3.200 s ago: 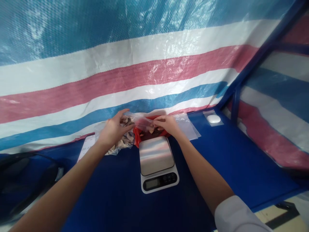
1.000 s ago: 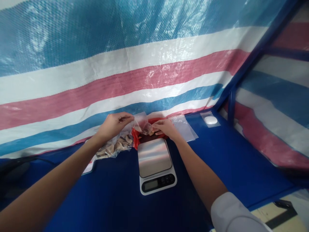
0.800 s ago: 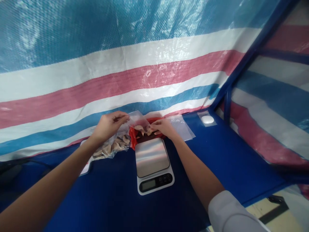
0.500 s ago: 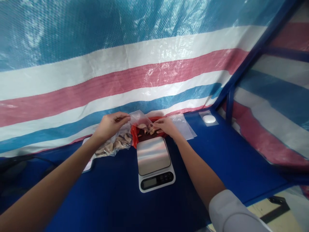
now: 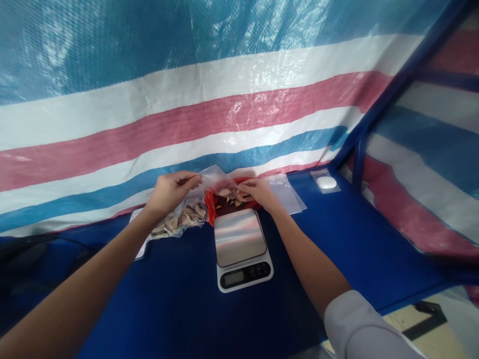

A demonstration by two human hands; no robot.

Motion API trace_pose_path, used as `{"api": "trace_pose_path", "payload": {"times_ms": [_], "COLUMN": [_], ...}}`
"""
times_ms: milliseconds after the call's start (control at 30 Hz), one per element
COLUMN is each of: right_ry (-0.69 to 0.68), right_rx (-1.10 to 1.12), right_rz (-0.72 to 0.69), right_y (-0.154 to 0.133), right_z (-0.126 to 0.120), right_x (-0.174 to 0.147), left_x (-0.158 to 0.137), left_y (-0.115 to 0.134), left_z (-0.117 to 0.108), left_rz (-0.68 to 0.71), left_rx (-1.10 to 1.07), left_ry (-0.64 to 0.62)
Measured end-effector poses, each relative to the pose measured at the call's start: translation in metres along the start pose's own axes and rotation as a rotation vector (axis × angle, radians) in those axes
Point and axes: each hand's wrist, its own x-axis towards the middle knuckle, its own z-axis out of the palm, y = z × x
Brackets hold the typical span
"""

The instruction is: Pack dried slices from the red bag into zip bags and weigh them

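Note:
My left hand point(image 5: 172, 190) pinches one edge of a clear plastic bag point(image 5: 217, 175). At the bag's other side, my right hand point(image 5: 258, 192) has its fingers closed on the edge. Beneath the bag lies an open red bag point(image 5: 210, 208) with brown, dried-looking pieces point(image 5: 235, 200) in it; whether some of these are inside the clear bag I cannot tell. Left of the red bag, partly behind my left wrist, is a filled clear bag point(image 5: 183, 219) of similar flat pieces. A kitchen scale point(image 5: 241, 239) with a bare metal plate sits in front of the red bag.
Flat clear plastic bags point(image 5: 287, 194) lie right of my right hand. Farther right is a white rounded object point(image 5: 327, 182) on clear plastic. A phone-like white object point(image 5: 140, 252) is partly under my left forearm. Striped sheeting point(image 5: 209, 119) hangs behind the blue table point(image 5: 179, 299).
The view has shifted slightly. Both hands stay at the clear bag, whose upper part now stands a little higher above the red bag.

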Motion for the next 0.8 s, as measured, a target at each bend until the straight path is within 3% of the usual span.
{"api": "trace_pose_path", "payload": {"times_ms": [333,600,800], "right_ry": [-0.007,0.063,0.057], "right_rx": [0.038,0.008,-0.018], "right_rz": [-0.027,-0.115,-0.105], "right_y": [-0.002,-0.003,0.001], "right_z": [0.017,0.018,0.022], "right_x": [-0.007,-0.008,-0.008], "left_x": [-0.003,-0.006,-0.010], "left_y": [-0.001,-0.002,-0.002], "left_z": [-0.010,-0.016,-0.020], "left_rz": [-0.013,-0.031,-0.045], "left_rx": [-0.043,-0.080,-0.087], "left_ry": [0.066,0.083,0.102]}}
